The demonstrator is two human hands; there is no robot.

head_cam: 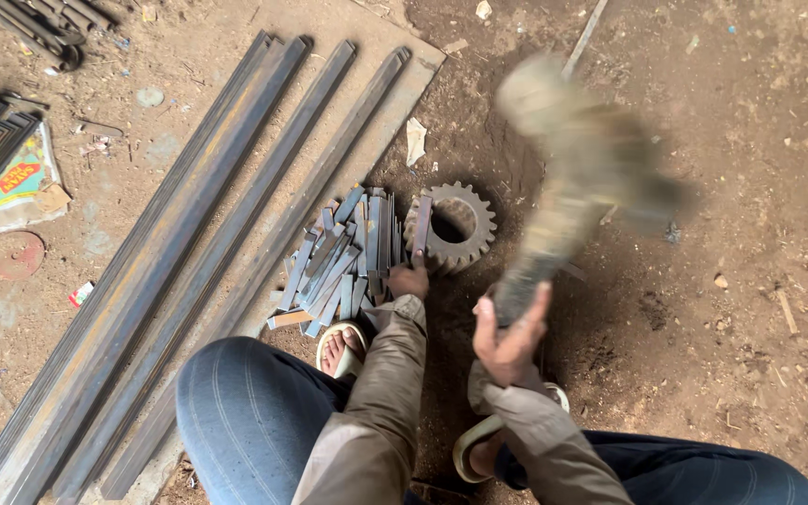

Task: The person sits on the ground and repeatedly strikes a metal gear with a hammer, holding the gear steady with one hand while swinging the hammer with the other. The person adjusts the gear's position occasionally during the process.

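Right hand [509, 339] grips a blurred hammer [572, 178] – left hand [411, 280] pinches a flat steel strip [421, 227] upright against the gear [451, 227]

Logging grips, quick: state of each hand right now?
Left hand: closed on a flat metal strip stood against the gear.
Right hand: closed on a hammer, blurred mid-swing.

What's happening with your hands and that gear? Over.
Left hand holds a flat metal strip on the gear. Right hand grips a hammer, blurred. Nothing between.
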